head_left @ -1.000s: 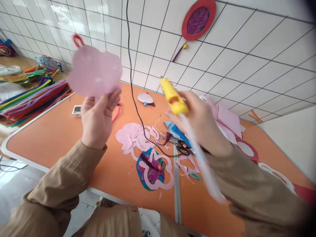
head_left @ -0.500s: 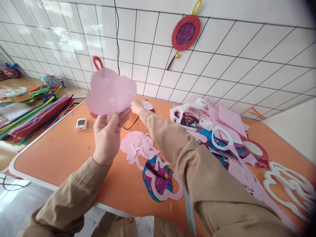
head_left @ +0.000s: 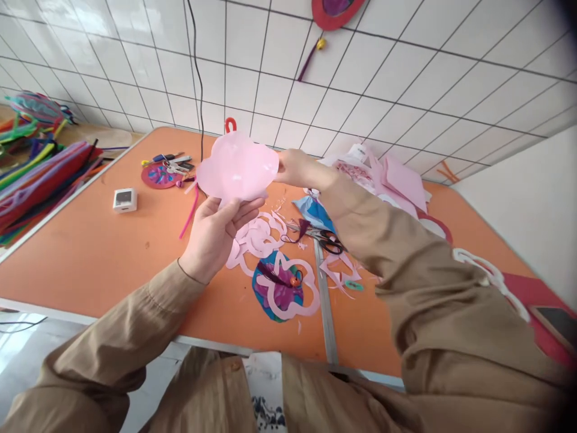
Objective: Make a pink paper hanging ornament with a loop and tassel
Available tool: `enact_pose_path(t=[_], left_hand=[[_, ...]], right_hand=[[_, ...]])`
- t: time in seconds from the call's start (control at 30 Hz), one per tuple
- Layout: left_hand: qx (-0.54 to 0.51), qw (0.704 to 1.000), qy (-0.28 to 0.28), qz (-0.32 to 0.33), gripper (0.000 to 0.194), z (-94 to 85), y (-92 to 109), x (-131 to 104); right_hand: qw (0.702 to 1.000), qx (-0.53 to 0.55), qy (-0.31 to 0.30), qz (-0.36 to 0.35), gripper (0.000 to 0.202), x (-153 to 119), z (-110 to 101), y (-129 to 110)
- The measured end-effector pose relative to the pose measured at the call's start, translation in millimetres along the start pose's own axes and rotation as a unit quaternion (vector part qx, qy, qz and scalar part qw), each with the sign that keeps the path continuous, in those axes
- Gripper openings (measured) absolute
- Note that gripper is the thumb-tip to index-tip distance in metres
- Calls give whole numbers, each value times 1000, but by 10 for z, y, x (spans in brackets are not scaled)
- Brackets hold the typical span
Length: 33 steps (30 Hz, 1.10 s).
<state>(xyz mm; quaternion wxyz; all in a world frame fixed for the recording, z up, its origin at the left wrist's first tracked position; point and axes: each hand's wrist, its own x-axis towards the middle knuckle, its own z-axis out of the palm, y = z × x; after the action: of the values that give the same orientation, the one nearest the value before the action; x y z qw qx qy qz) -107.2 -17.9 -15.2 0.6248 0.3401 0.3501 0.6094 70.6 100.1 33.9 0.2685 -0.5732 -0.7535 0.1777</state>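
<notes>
My left hand (head_left: 215, 233) pinches the lower edge of a pink cloud-shaped cutout (head_left: 238, 165), held up above the table, with the thumb in front. From its top sticks a small red loop (head_left: 230, 124). My right hand (head_left: 300, 168) is at the cutout's right edge, fingers closed on it and partly hidden behind it. Below lie pink cut-out scraps (head_left: 259, 237) and a round blue-purple piece (head_left: 264, 300) with a pink flower-shaped outline (head_left: 311, 300), a dark tassel and an orange bead on top.
Scissors (head_left: 331, 242) lie right of the scraps. Keys (head_left: 178, 163) rest by a red-rimmed round ornament (head_left: 157, 175) at the back left, near a small white device (head_left: 125, 200). Coloured pipe cleaners (head_left: 49, 186) lie far left. Pink sheets (head_left: 403, 180) are piled behind my right arm.
My right hand has come back from the far side of the table to the cutout's right edge. The cutout appears further right, and the view has tipped down.
</notes>
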Motion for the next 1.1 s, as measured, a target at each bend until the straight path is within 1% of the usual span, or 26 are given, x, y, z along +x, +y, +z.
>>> enact_pose_path(t=[0.07, 0.1, 0.17, 0.27, 0.3, 0.37, 0.43, 0.47, 0.53, 0.63, 0.73, 0.83, 0.93, 1.1], left_hand=[[9, 1000, -1, -4, 19, 23, -38, -13], [11, 1000, -1, -3, 18, 36, -63, -19], [13, 1000, -2, 0, 16, 69, -119, -30], [12, 1000, -1, -2, 16, 131, -208, -55], [13, 1000, 1, -6, 16, 154, -236, -66], [15, 1000, 7, -13, 15, 196, -291, -90], [17, 1000, 12, -19, 14, 228, -344, -112], [18, 1000, 12, -20, 14, 240, -368, -119], [19, 1000, 11, -21, 13, 249, -410, -125], [20, 1000, 6, -16, 13, 235, -448, -108], [22, 1000, 7, -10, 12, 208, -460, -79], [26, 1000, 14, -9, 11, 194, -466, -61], [32, 999, 13, -17, 12, 195, -474, -62], [42, 999, 13, -30, 11, 212, -491, -79]], right_hand=[[996, -11, -92, -12, 43, -294, -148, 172], [993, -14, -117, -29, 34, -466, -192, 251], [990, -7, -137, -41, 26, -817, -220, 394], [976, -7, -209, -62, 16, -1234, -174, 573], [973, -13, -217, -72, 16, -1328, -151, 620], [975, -34, -201, -89, 18, -1457, -111, 681], [976, -49, -184, -103, 17, -1537, -79, 688], [975, -50, -187, -111, 16, -1569, -65, 672], [967, -48, -218, -121, 16, -1626, -40, 623], [958, -74, -257, -106, 25, -1683, -8, 571], [958, -97, -257, -83, 32, -1691, 9, 599], [962, -92, -242, -83, 29, -1677, 22, 650], [960, -96, -248, -84, 24, -1675, 51, 652], [959, -138, -243, -54, 14, -1699, 146, 614]])
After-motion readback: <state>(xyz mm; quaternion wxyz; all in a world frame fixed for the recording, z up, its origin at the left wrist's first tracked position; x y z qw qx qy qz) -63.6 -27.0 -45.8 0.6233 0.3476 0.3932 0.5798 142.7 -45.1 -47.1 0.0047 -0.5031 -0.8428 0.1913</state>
